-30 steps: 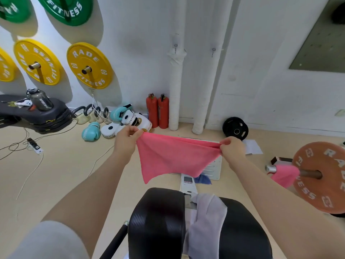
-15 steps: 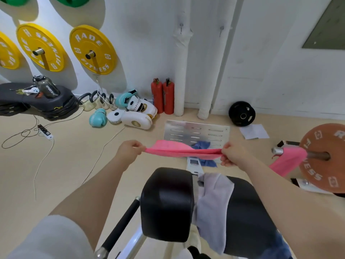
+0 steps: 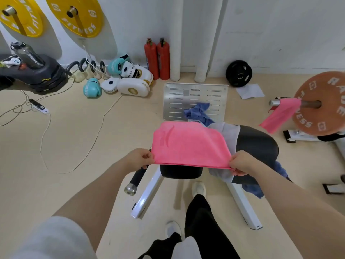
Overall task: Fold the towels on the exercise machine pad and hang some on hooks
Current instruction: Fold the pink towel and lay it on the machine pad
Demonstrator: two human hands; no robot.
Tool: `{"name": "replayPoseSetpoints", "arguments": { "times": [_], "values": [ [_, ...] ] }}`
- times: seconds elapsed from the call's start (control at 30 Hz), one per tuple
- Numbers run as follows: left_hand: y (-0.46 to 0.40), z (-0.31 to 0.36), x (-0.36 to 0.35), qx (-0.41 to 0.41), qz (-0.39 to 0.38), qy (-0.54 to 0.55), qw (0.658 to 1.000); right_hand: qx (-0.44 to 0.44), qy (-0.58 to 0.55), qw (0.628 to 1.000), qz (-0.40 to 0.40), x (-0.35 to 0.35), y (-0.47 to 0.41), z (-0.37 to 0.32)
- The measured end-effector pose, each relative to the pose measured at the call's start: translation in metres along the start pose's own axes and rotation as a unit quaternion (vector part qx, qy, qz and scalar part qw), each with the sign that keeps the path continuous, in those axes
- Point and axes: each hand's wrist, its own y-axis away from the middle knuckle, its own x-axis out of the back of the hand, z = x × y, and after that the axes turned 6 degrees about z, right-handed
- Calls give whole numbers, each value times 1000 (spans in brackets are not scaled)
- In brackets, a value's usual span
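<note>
A pink towel (image 3: 188, 144) lies spread over the left black pad (image 3: 181, 171) of the exercise machine. My left hand (image 3: 141, 158) pinches its near left corner and my right hand (image 3: 240, 162) pinches its near right corner. A grey towel (image 3: 226, 134) lies between the two pads, partly under the pink one. The right black pad (image 3: 257, 144) is mostly bare, with a blue towel (image 3: 255, 187) hanging off its near side. Another blue towel (image 3: 198, 113) is bunched on the metal footplate (image 3: 175, 101). A second pink towel (image 3: 280, 116) hangs from the barbell end (image 3: 274, 103).
An orange weight plate (image 3: 324, 109) sits at the right on the bar. Boxing gloves and pads (image 3: 128, 79), fire extinguishers (image 3: 157, 58) and a black plate (image 3: 239, 73) line the wall. Cables and a power strip (image 3: 39, 106) lie on the floor at left. My legs and shoes (image 3: 198, 188) stand between the white machine legs.
Both hands came down and towards me with the pink towel, from held in the air to draped over the left pad. The view tilted down.
</note>
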Motion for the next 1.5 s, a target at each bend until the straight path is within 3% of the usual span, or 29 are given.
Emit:
{"name": "replayPoseSetpoints", "arguments": {
  "times": [0.2,0.3,0.4,0.63,0.9,0.97,1.1,1.27,1.5],
  "values": [
    [4,-9,-15,12,-52,-65,996,-21,137,987,-81,-11,15,-8],
    [-7,-6,-12,28,-26,-60,997,41,219,974,-51,-1,15,-38],
    [-23,7,-7,54,44,54,996,118,154,981,7,9,3,-69],
    [-82,24,2,113,116,157,974,216,48,975,-8,6,-44,-134],
    [-158,37,-2,248,54,216,943,259,84,958,-88,6,-125,-217],
    [-172,39,-4,255,76,214,940,261,109,952,-121,-4,-145,-227],
    [-190,39,-9,235,122,314,912,274,141,934,-178,-29,-171,-234],
    [-202,39,-8,241,121,391,880,262,5,943,-206,-49,-185,-232],
    [-216,60,3,171,161,512,827,268,-156,923,-230,-39,-198,-242]
  ]
}}
